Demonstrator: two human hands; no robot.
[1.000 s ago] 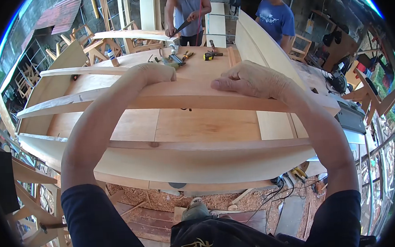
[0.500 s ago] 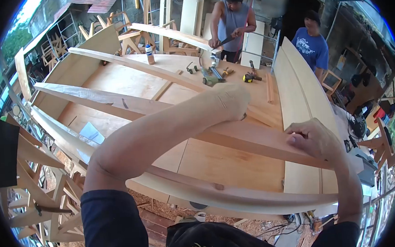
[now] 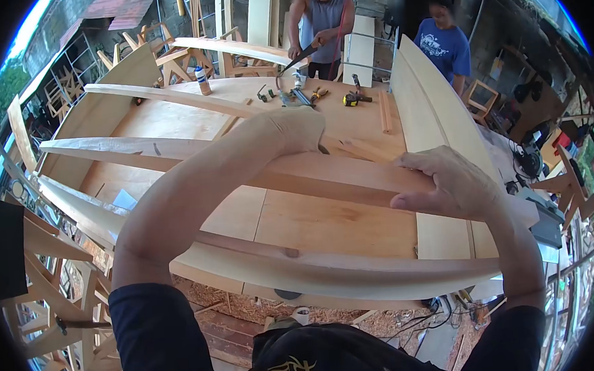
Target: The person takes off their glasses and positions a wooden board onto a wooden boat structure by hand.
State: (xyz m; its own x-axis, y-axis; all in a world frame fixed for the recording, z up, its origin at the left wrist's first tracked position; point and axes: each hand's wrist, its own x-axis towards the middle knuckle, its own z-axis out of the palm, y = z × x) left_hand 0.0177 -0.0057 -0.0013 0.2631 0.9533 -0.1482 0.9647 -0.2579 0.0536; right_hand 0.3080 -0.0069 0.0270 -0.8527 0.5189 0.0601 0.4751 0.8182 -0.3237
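A long wooden beam [image 3: 351,177] crosses the wooden frame from left to right. My left hand [image 3: 300,127] is bent over at the wrist by the beam's middle; the forearm and wrist hide most of its fingers. Toward the beam's right end, my right hand [image 3: 450,181] straddles it, fingers on the top and thumb against the near side, spread apart and not wrapped round it. A curved beam [image 3: 356,263] runs nearer to me, and a thinner one [image 3: 169,96] lies farther off.
A yellow tape measure [image 3: 352,100], pliers [image 3: 318,94] and a glue bottle [image 3: 202,80] are on the far panel. One person [image 3: 321,24] works a handsaw [image 3: 299,58] on a board; another person [image 3: 443,44] stands at the right. Wooden frames [image 3: 58,282] stand at the left.
The view has swung and tilted. My right hand has opened from curled fingers to a spread thumb and fingers at the beam. My left hand remains bent over by the beam.
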